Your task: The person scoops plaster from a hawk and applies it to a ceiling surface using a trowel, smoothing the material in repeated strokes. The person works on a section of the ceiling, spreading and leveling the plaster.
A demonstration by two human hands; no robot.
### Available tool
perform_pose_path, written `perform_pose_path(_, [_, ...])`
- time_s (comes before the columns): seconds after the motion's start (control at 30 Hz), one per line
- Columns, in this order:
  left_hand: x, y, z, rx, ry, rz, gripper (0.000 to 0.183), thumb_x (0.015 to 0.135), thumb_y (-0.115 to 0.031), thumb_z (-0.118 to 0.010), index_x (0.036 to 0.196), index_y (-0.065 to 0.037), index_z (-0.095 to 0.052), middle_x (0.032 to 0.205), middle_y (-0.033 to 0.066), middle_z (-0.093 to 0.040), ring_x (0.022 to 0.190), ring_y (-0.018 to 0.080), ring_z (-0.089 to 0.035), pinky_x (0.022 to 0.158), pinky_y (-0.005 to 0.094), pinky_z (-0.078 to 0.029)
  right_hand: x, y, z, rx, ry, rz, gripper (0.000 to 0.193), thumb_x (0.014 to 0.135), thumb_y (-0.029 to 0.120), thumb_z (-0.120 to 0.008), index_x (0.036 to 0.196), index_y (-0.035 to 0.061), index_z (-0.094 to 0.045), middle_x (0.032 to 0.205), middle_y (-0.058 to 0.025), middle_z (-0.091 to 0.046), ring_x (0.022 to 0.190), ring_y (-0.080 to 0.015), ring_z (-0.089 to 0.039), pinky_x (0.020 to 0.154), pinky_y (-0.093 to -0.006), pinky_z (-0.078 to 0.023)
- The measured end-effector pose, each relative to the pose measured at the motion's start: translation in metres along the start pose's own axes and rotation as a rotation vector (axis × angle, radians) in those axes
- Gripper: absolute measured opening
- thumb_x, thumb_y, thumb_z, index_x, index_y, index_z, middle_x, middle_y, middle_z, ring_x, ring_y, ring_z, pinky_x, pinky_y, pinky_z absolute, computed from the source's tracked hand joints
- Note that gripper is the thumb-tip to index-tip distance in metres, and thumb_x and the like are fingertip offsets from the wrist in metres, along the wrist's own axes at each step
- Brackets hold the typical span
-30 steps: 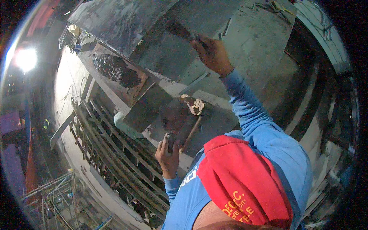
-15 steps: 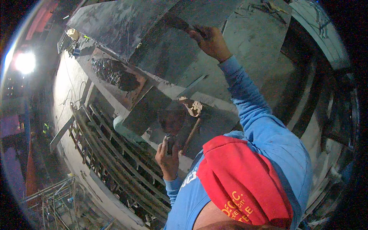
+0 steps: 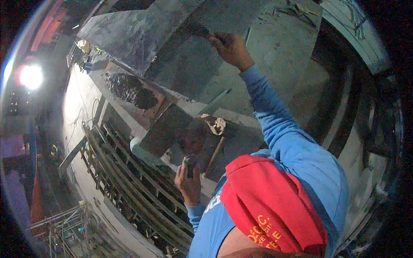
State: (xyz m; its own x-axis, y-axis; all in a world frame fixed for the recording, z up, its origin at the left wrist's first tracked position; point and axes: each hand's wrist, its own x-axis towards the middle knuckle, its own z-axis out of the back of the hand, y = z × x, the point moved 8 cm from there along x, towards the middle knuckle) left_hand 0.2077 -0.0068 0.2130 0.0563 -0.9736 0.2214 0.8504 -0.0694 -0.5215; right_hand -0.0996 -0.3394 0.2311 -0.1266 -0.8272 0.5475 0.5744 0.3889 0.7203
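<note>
At the upper middle my right hand [image 3: 232, 50] is closed around the handle of a dark flat-bladed trowel [image 3: 197, 29]. The blade lies against a broad grey, wet-looking surface [image 3: 241, 86], beside a darker smeared patch. Lower down and nearer to me, my left hand [image 3: 188, 185] points upward, its fingers bent around a small dark thing that I cannot make out. A whitish bit shows at a fingertip. Just beyond these fingers is a dark rounded shape, too dim to name. Right beside that hand rests a wooden stick or handle [image 3: 214, 157].
Torn pale paper [image 3: 215, 124] lies beyond the left hand. A board with a dark heap [image 3: 131, 90] sits at the left, above curved parallel bars [image 3: 129, 172]. Scaffolding [image 3: 64, 228] stands lower left; a bright lamp [image 3: 31, 76] glares at the far left.
The view has shifted slightly. My right hand with the trowel has moved a little left along the grey surface. My left hand keeps nearly the same pose.
</note>
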Motion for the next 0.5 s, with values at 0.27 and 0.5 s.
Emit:
perform_pose_path(0.27, [-0.005,-0.005,-0.002,-0.076,0.004,0.109,0.042,0.087,-0.007,-0.077,0.127,0.000,-0.067,0.102,0.0162,-0.071,0.087,0.0299,-0.071,0.076,0.0378,-0.056,-0.003,-0.019,0.018,0.004,0.056,-0.118,0.031,0.099,0.033,-0.067,0.102,0.0027,-0.075,0.073,-0.0179,-0.068,0.058,-0.0283,-0.061,0.058,-0.0408,-0.049])
perform_pose_path(0.5, [-0.008,-0.012,-0.004,-0.115,-0.009,0.077,0.041,0.088,-0.011,-0.077,0.127,0.000,-0.067,0.101,0.0166,-0.071,0.086,0.0301,-0.071,0.074,0.0379,-0.055,-0.001,0.009,0.012,0.057,-0.006,0.045,0.029,0.098,0.031,-0.069,0.104,0.0026,-0.075,0.070,-0.0176,-0.066,0.055,-0.0285,-0.061,0.055,-0.0397,-0.048])
